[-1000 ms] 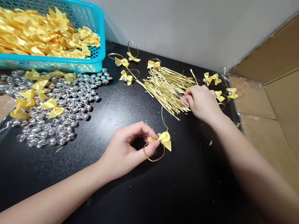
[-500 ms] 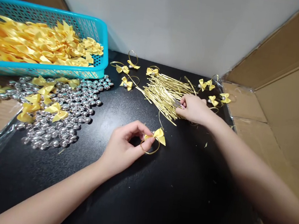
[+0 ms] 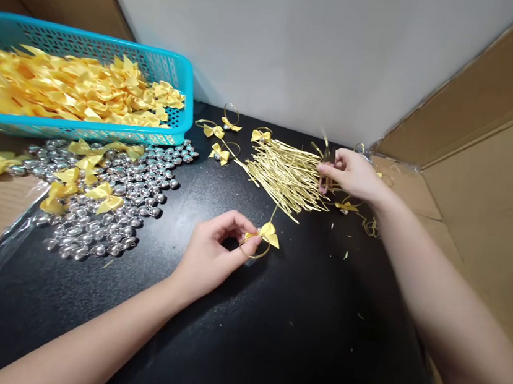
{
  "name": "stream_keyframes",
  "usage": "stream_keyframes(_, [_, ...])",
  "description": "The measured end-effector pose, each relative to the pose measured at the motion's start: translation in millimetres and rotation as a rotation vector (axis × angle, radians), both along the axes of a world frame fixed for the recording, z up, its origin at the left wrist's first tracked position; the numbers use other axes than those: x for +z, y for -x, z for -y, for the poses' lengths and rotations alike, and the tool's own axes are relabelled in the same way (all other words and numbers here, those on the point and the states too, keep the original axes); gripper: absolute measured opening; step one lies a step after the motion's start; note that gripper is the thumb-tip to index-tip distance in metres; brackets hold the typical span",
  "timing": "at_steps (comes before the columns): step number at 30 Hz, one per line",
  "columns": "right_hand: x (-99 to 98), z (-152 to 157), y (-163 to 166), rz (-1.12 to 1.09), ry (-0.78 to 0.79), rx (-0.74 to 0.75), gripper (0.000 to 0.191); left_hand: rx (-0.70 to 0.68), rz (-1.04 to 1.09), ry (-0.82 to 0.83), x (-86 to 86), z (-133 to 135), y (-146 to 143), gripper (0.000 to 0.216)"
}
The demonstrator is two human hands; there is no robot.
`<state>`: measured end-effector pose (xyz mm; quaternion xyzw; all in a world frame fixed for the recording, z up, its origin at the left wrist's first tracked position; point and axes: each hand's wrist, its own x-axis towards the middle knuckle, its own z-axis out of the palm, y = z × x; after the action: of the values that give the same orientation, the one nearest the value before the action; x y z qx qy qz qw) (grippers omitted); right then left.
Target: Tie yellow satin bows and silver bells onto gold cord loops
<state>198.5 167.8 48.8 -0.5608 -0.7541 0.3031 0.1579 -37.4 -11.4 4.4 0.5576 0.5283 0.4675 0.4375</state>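
Observation:
My left hand (image 3: 219, 243), over the front middle of the black table, pinches a yellow ribbon bow (image 3: 270, 234). A gold wire loop (image 3: 255, 255) hangs at its fingertips, and a loose wire end sticks up behind the bow. My right hand (image 3: 354, 174) is closed on a small pinkish tool (image 3: 324, 181) at the right end of a pile of gold wire ties (image 3: 287, 174). A few gold strands stand up blurred above those fingers. The tool's working end cannot be made out.
A turquoise basket (image 3: 189, 109) full of yellow bows stands at the back left. Silver beads (image 3: 94, 222) spread before it, with several bows on top. Bows with wire loops (image 3: 219, 153) lie behind the wire pile and near my right hand. Cardboard (image 3: 512, 167) walls the right side.
My right hand has shifted slightly right and up, lifting the tool from the wire pile. My left hand keeps its pinch on the bow. The camera view has tilted slightly.

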Motion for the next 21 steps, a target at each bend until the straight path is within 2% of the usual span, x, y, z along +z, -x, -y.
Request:
stream_keyframes(3, [-0.1,-2.5,0.3,-0.083,0.084,0.039,0.015,-0.003,0.007,-0.003,-1.0,-0.4,0.3,0.014])
stream_keyframes(6, [1.4,-4.2,-0.2,0.061,-0.006,0.087,0.014,-0.002,0.008,-0.014,-2.1,-1.2,0.6,0.014])
stream_keyframes(8, [4.7,-4.8,-0.3,0.211,-0.077,0.151,0.024,0.001,0.007,-0.021,-2.6,-1.8,0.9,0.013])
stream_keyframes(11, [13.5,-4.3,2.1,0.397,-0.081,0.201,0.054,0.004,0.007,-0.018,-2.9,-2.3,1.3,0.014])
stream_keyframes(12, [17.2,-3.9,3.8,0.465,-0.096,0.206,0.057,0.006,0.007,-0.015,-2.8,-2.4,1.4,0.014])
stream_keyframes(13, [21.2,-3.5,5.6,0.538,-0.123,0.215,0.053,0.008,0.007,-0.015,-2.6,-2.4,1.4,0.014])
stream_keyframes(16, [32.6,-2.4,10.3,0.720,-0.209,0.312,0.016,0.013,0.005,-0.019,-2.4,-2.4,1.3,0.015])
stream_keyframes(17, [35.6,-2.2,10.9,0.756,-0.231,0.343,0.010,0.015,0.005,-0.020,-2.6,-2.4,1.2,0.015])
stream_keyframes(21, [42.2,-0.7,6.6,0.846,-0.293,0.338,0.016,0.030,0.002,-0.024,-4.0,-2.6,1.3,0.014])
